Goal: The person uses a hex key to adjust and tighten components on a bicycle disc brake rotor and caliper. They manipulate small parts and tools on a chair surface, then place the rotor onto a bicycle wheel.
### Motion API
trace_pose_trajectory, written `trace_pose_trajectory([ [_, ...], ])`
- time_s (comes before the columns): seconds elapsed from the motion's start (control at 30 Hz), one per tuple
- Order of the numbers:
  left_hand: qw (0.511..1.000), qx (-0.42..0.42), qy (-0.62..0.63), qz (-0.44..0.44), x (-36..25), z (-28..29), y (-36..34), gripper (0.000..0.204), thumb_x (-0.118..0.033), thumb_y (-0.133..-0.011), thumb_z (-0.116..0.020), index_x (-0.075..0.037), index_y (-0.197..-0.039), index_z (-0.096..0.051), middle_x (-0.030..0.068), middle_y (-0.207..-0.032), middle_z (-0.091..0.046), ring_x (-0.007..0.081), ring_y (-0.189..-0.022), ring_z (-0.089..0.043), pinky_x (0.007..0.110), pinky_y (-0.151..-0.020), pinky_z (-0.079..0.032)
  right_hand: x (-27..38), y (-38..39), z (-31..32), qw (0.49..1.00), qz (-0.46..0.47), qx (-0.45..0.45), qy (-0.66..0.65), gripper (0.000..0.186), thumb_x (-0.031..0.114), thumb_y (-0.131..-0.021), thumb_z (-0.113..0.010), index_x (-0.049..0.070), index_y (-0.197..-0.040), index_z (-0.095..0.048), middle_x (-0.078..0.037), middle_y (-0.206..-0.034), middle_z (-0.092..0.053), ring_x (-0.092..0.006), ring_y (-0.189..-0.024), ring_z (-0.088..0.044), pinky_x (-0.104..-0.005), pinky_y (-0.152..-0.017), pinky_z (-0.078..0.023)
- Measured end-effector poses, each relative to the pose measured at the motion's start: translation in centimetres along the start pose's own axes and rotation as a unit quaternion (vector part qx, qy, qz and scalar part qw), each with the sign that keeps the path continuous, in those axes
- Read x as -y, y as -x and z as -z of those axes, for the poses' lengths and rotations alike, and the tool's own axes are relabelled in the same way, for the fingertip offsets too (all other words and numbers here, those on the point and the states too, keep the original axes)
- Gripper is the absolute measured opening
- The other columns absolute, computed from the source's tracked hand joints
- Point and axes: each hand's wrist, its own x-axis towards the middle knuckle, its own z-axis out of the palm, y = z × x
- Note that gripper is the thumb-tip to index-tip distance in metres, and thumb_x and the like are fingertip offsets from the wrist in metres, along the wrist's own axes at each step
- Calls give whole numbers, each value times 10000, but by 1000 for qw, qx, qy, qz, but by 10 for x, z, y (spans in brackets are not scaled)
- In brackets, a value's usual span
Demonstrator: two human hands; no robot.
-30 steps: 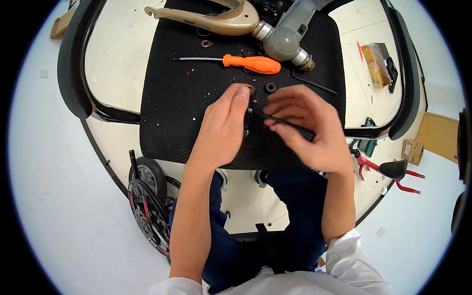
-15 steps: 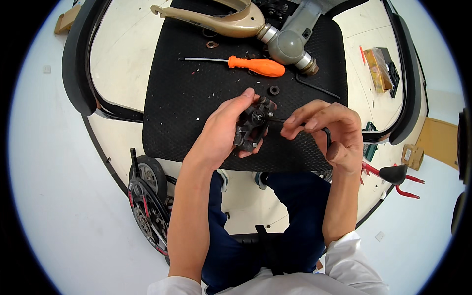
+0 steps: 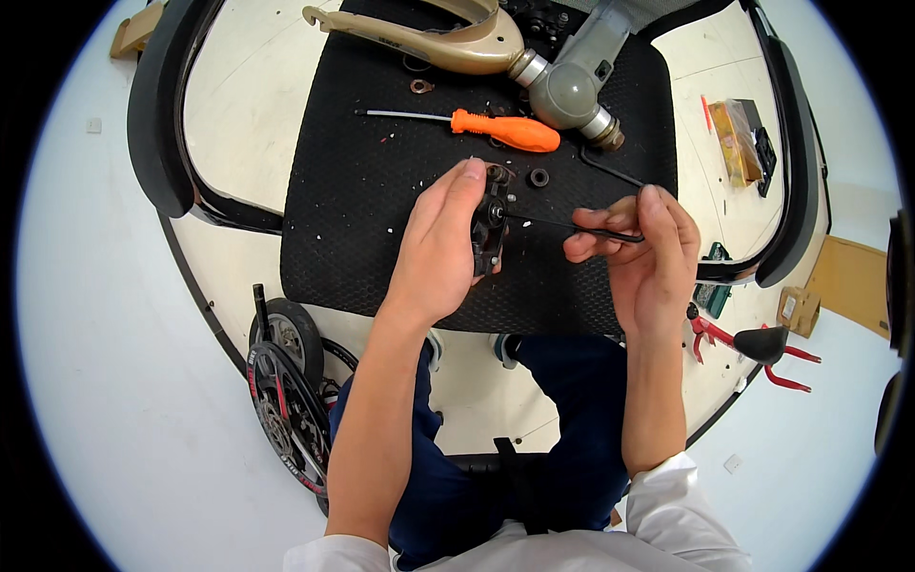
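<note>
Your left hand [image 3: 434, 253] grips the small black metal part [image 3: 490, 229] at frame centre, fingers wrapped round it; your right hand [image 3: 640, 250] pinches the thin black hex key [image 3: 572, 227], its tip at the part.

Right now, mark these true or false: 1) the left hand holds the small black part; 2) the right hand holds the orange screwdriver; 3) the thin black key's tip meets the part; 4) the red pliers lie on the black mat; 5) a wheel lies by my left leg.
1) True: the left hand grips the black part, lifted above the mat.
2) False: the screwdriver lies on the mat, untouched; the right hand pinches a thin black key.
3) True: its tip reaches the part.
4) False: the pliers lie off the mat, to the right.
5) True: the wheel lies at lower left.
</note>
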Motion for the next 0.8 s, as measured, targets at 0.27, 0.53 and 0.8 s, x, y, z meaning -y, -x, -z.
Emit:
trace_pose_trajectory([
  [0.27,996,-48,7,-77,-1,3,-3,417,-355,-1053,-456,-2,-1258,-542,66,-837,-624,82,-605,-572,215,-497,-432,-2,0,-1,979,-110,-70,-155,274,180,-1030,-489,-55,-1166,-528,-285,-1037,-675,-342,-895,-732,-373,-779,-633],
  [0.53,972,-72,98,-200,2,0,-4,370,-16,-918,-678,49,-1214,-467,181,-1093,-670,126,-891,-646,268,-799,-544,-6,-4,0,998,-26,-58,-11,467,219,-1009,-582,-108,-1328,-485,-297,-1185,-639,-337,-1014,-706,-367,-892,-598],
  [0.8,967,-102,139,-186,0,12,-3,265,-64,-895,-730,18,-1064,-543,92,-938,-685,59,-798,-606,199,-698,-474,-15,-3,8,975,24,-24,220,311,158,-1013,-587,-121,-1149,-604,-246,-969,-706,-316,-880,-737,-369,-784,-617],
])
